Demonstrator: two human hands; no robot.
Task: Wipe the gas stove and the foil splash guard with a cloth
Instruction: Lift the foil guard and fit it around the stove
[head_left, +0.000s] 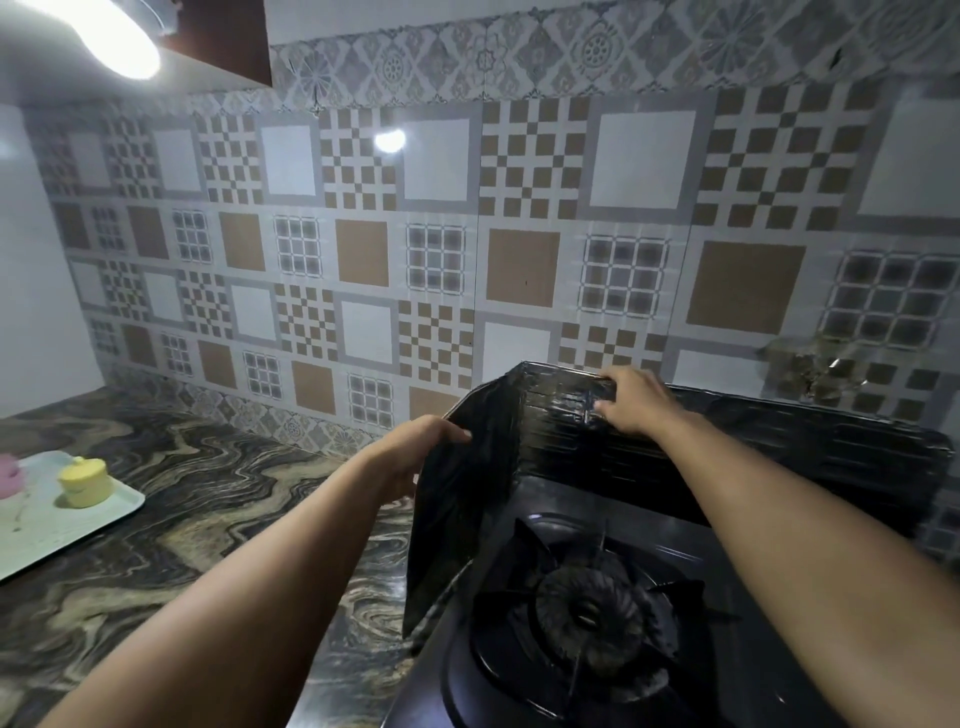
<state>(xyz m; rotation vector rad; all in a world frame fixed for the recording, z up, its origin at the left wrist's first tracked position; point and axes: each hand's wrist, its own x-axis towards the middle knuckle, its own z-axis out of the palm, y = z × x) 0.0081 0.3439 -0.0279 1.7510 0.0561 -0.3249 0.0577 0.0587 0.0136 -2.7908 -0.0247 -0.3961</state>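
A black gas stove (519, 670) with a round burner (589, 610) and pan grate fills the lower right. Around its left and back stands a dark, shiny foil splash guard (727, 441), folded into panels. My left hand (415, 452) grips the upper edge of the guard's left side panel (457, 519), thumb on the outside. My right hand (631, 402) holds the top edge of the back panel near the corner fold, fingers curled over the rim. No cloth shows in view.
The stove sits on a dark marbled countertop (182, 519). At the far left lies a pale tray (57, 525) carrying a small yellow lidded pot (85, 483) and a pink item at the frame edge. A patterned tile wall (415, 249) rises right behind the guard.
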